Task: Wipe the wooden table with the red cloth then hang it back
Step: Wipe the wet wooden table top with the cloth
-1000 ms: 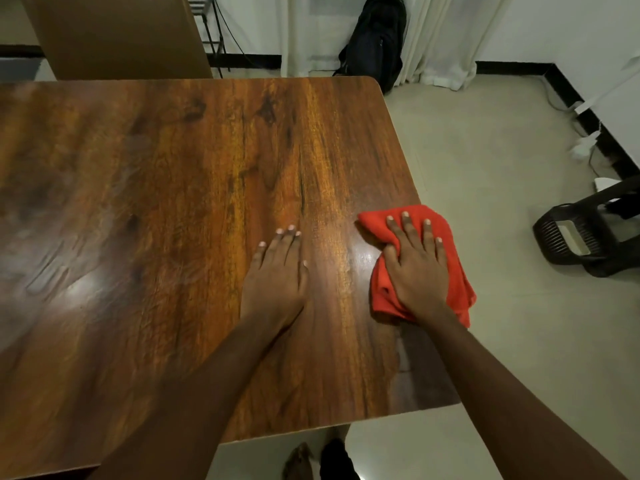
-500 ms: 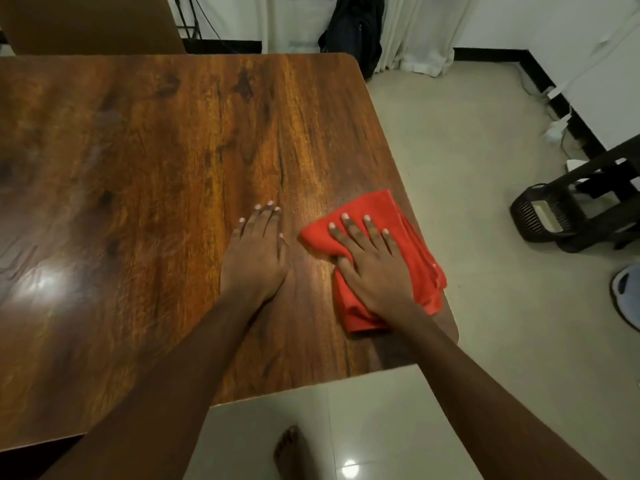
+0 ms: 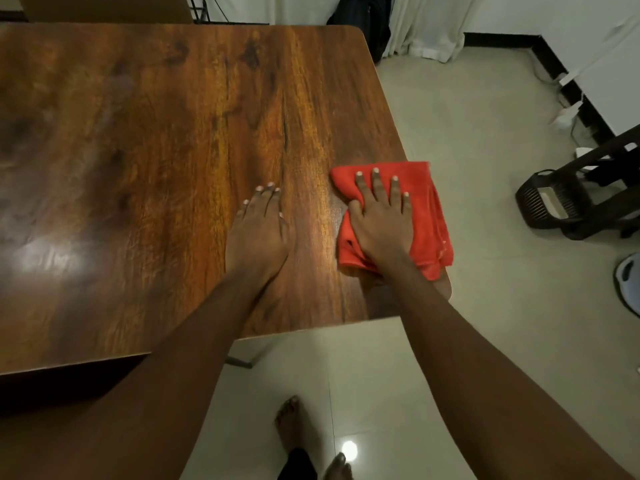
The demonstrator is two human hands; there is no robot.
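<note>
Right grip [image 3: 381, 225], flat and released, has swept the red cloth [image 3: 429, 216] back toward 3 o'clock, overhanging the bench [image 3: 173, 133] edge; wiping continues.

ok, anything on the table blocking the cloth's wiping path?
Only the left hand, resting flat on the wooden table left of the red cloth. The right hand presses directly on the cloth; nothing between them.

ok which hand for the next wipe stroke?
Right. The right hand lies flat on the red cloth, fingers spread, at the wooden table's right edge. The left hand rests bare on the wood beside it, touching no cloth.
</note>
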